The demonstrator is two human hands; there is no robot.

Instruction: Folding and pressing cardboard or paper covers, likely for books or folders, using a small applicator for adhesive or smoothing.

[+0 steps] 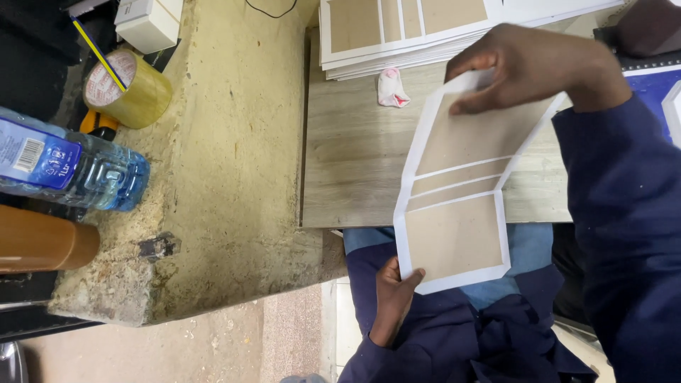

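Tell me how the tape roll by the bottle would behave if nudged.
The tape roll lies tilted against clutter, so it would probably roll or slide on the rough ledge. It looks thick and fairly full, likely stiff. The bottle may stop it.

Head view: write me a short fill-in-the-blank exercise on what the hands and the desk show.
1. Both hands hold a brown card panel with a ____ border.
2. The left hand grips its near corner; the ____ hand holds its far end.
3. A stack of similar panels lies on the ____.
4. The tape roll sits beside a plastic ____.

Missing: white; right; desk; bottle
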